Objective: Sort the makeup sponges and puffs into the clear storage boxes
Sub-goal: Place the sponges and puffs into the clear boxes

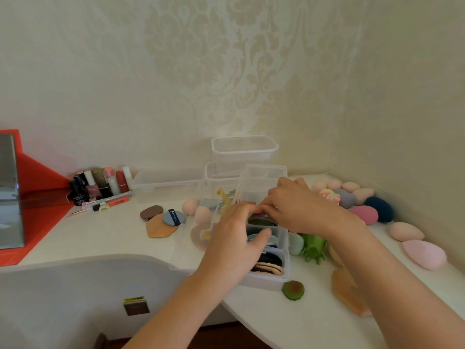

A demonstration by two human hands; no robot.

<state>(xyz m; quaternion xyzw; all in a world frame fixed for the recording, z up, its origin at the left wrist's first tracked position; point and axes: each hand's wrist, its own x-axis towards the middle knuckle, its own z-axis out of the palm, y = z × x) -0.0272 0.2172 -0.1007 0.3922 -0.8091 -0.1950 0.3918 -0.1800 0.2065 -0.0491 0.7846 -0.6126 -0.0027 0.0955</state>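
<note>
A white bench (100, 238) carries empty clear boxes (245, 147) stacked at the back and a long divided box (266, 279) in front, its near compartments filled with flat puffs (269, 263). The left hand (234, 238) and the right hand (299, 207) meet over the middle compartment, fingers bent and close together on the puffs there; whether they grip one cannot be told. Egg-shaped sponges (364, 214) lie along the right wall, a blue puff (174, 217) to the left, and an avocado puff (293, 290) just before the box.

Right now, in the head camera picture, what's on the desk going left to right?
Cluster of makeup bottles → brown oval puff → round blue puff with a dark strap → pale pink egg sponge → clear divided plastic box → dark blue egg sponge → big pale pink teardrop sponge.
</note>
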